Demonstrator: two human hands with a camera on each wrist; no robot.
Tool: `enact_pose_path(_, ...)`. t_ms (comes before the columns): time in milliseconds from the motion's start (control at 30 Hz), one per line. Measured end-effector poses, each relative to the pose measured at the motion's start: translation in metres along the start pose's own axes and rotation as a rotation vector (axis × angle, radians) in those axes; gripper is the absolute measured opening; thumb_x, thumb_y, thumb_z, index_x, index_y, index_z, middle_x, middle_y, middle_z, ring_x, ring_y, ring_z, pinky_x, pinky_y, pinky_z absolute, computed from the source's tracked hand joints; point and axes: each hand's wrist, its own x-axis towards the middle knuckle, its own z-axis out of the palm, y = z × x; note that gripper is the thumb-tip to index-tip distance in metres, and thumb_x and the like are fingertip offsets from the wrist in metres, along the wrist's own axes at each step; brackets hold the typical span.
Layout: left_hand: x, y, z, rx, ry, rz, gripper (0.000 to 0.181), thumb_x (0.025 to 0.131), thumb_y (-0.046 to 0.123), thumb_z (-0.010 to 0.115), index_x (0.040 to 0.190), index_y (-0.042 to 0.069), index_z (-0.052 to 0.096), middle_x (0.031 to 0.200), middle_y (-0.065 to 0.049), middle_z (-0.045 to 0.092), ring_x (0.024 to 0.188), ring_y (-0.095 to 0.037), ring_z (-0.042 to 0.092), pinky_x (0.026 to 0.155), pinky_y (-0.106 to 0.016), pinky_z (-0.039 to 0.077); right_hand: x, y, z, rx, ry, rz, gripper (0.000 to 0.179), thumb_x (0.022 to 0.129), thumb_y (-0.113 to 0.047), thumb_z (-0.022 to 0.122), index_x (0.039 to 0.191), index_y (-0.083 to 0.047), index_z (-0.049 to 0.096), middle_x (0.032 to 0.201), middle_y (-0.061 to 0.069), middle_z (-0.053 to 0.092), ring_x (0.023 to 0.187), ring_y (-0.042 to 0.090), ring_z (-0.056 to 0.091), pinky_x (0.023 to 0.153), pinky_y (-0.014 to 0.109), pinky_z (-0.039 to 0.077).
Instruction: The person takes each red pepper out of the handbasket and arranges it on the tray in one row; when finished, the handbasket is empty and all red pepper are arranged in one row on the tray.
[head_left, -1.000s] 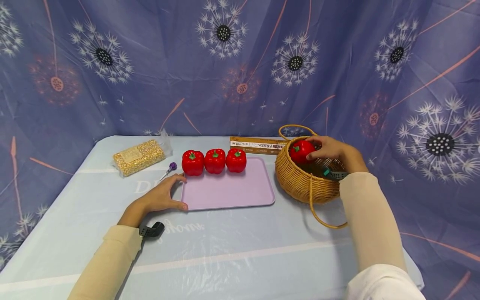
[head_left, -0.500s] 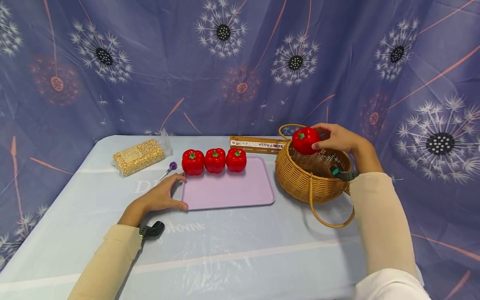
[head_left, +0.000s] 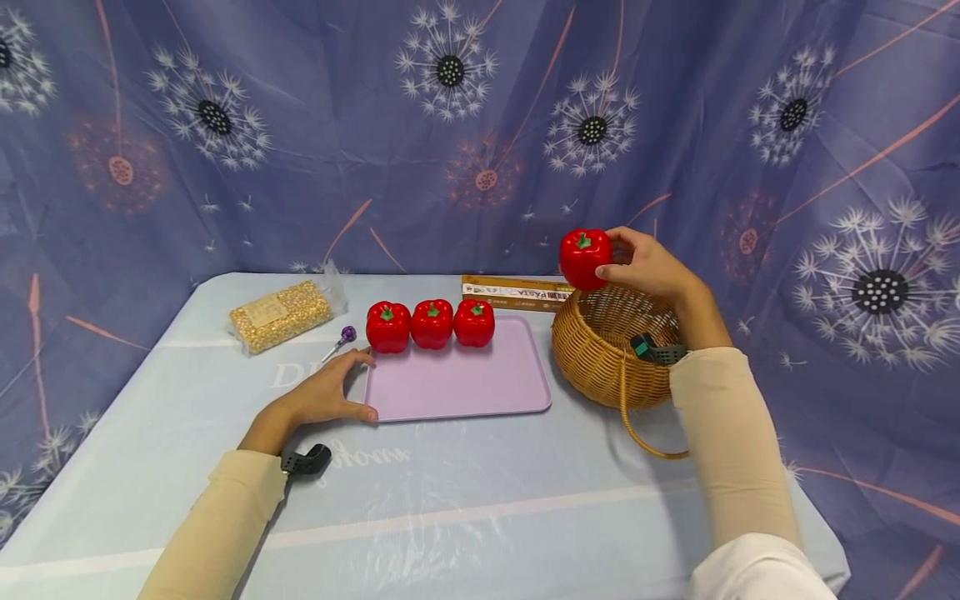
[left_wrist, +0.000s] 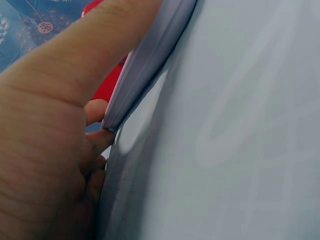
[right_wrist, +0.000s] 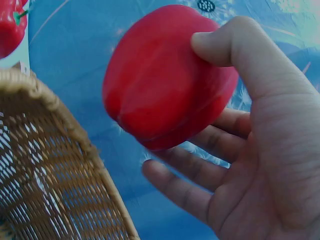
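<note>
My right hand [head_left: 648, 267] holds a red bell pepper [head_left: 584, 259] with a green stem above the left rim of the wicker basket [head_left: 592, 358]. In the right wrist view, the thumb presses one side of the pepper [right_wrist: 165, 80] and fingers lie behind it. My left hand [head_left: 326, 392] grips the left end of a lilac tray [head_left: 457, 387], thumb at the near corner and fingers farther back. The left wrist view shows the thumb over the tray edge [left_wrist: 150, 55]. Three more red bell peppers [head_left: 432, 324] stand in a row along the tray's far left side.
Behind the tray lies a pasta box [head_left: 513, 292]. A bag of corn kernels [head_left: 281, 317] lies at the back left, near a small purple-topped stick [head_left: 347, 335]. The basket's rope handle [head_left: 637, 437] droops onto the table. A patterned curtain [head_left: 480, 125] hangs behind.
The right hand has lifted the pepper up out of the basket, then carried it left over the rim. The left hand and the tray have stayed in place.
</note>
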Motion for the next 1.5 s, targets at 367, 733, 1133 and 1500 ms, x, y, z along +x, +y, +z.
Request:
enact_pose_path(367, -0.001, 0.000, 0.001, -0.005, -0.003, -0.003, 0.099, 0.067, 0.049, 0.093, 0.142, 0.008, 0.044, 0.161, -0.022, 0.029, 0.147, -0.044, 0.022, 0.116, -0.065, 0.019, 0.004, -0.018, 0.029, -0.007, 0.070, -0.103, 0.058, 0.088, -0.002, 0.072, 0.141, 0.000, 0.047, 0.130, 0.020, 0.059, 0.116, 0.031, 0.058, 0.083, 0.022, 0.056)
enact_pose_path(733, 0.000, 0.000, 0.001, -0.004, -0.004, -0.010, 0.099, 0.066, 0.050, 0.092, 0.142, 0.009, 0.044, 0.161, -0.022, 0.029, 0.147, -0.045, 0.022, 0.116, -0.065, 0.019, 0.004, -0.030, 0.058, -0.012, 0.038, -0.152, 0.064, 0.082, -0.001, 0.077, 0.140, -0.003, 0.049, 0.124, 0.018, 0.063, 0.111, 0.030, 0.061, 0.083, 0.026, 0.058)
enact_pose_path(1133, 0.001, 0.000, 0.001, -0.002, -0.005, -0.016, 0.099, 0.067, 0.050, 0.093, 0.142, 0.009, 0.044, 0.161, -0.022, 0.029, 0.147, -0.044, 0.021, 0.116, -0.065, 0.019, -0.009, -0.055, 0.086, -0.028, 0.004, -0.206, 0.067, 0.081, 0.005, 0.071, 0.143, 0.004, 0.044, 0.128, 0.025, 0.059, 0.112, 0.039, 0.062, 0.091, 0.052, 0.056)
enact_pose_path(1500, 0.001, 0.000, 0.001, -0.003, 0.000, -0.003, 0.100, 0.066, 0.050, 0.093, 0.143, 0.008, 0.044, 0.161, -0.022, 0.029, 0.147, -0.044, 0.022, 0.116, -0.064, 0.019, 0.013, -0.015, 0.102, 0.006, 0.004, -0.167, 0.069, 0.080, 0.004, 0.072, 0.140, -0.001, 0.040, 0.131, 0.020, 0.055, 0.112, 0.037, 0.064, 0.091, 0.044, 0.057)
